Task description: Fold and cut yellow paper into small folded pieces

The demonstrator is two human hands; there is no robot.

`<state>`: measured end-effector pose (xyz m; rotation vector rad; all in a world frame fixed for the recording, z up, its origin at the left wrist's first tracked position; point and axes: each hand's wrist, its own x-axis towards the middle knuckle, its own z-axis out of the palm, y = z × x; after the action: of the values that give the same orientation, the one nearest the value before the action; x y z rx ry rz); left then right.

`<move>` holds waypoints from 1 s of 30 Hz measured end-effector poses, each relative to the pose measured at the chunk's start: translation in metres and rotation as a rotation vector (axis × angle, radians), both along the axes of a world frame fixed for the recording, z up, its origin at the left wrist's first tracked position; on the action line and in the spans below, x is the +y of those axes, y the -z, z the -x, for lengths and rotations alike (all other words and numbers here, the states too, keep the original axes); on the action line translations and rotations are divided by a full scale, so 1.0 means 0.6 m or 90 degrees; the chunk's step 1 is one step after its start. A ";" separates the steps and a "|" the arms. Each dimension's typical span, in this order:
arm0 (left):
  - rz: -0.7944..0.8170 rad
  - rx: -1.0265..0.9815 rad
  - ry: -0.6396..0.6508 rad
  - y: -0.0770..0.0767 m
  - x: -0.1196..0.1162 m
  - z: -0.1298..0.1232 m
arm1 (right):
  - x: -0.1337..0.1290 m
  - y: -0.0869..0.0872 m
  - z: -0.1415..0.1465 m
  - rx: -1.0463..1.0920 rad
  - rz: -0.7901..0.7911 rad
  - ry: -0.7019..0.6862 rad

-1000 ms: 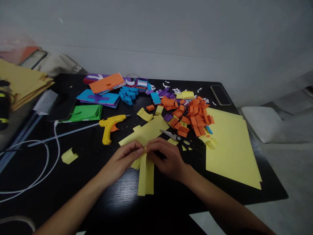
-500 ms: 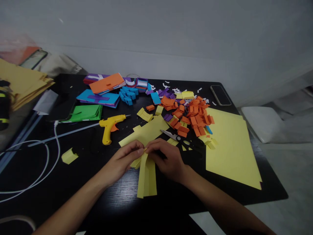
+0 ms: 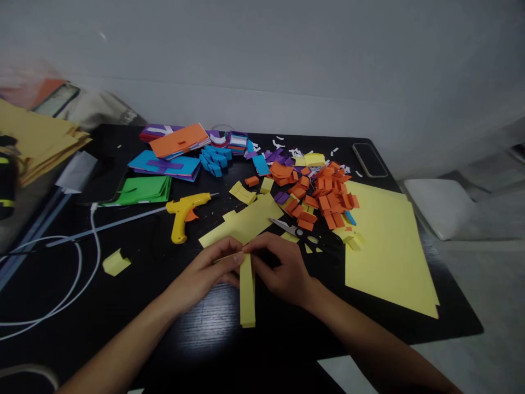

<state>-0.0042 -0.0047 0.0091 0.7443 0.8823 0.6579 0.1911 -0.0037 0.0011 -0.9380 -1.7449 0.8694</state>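
Observation:
Between my hands a folded yellow paper strip (image 3: 247, 295) hangs down toward me, its top end pinched. My left hand (image 3: 215, 268) is closed on it from the left, thumb against the strip's upper end. From the other side my right hand (image 3: 281, 265) grips the same end, fingers curled; some fingertips are hidden. Just beyond the hands lies a flat yellow paper piece (image 3: 250, 219) with notched edges. Scissors (image 3: 301, 232) lie to the right of it, blades pointing left. A yellow glue gun (image 3: 184, 215) rests to the left, nozzle pointing right.
Orange folded paper pieces (image 3: 330, 194) are heaped at centre right, near large yellow sheets (image 3: 388, 251). Coloured paper stacks (image 3: 164, 164) stand at the back left. A phone (image 3: 369, 160) lies at the far right, a white cable (image 3: 98, 241) on the left, a small yellow piece (image 3: 116, 262) beside it.
The yellow strip's spread folds have come together, so it now looks narrower and flatter. Both hands have stayed almost in place, still at its top end.

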 end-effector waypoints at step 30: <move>0.061 -0.032 -0.035 -0.013 0.001 -0.006 | -0.008 0.014 -0.003 -0.036 -0.172 -0.007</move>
<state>-0.0007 -0.0039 0.0168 0.6167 0.8841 0.6763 0.1929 -0.0083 -0.0074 -0.7801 -1.8631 0.5987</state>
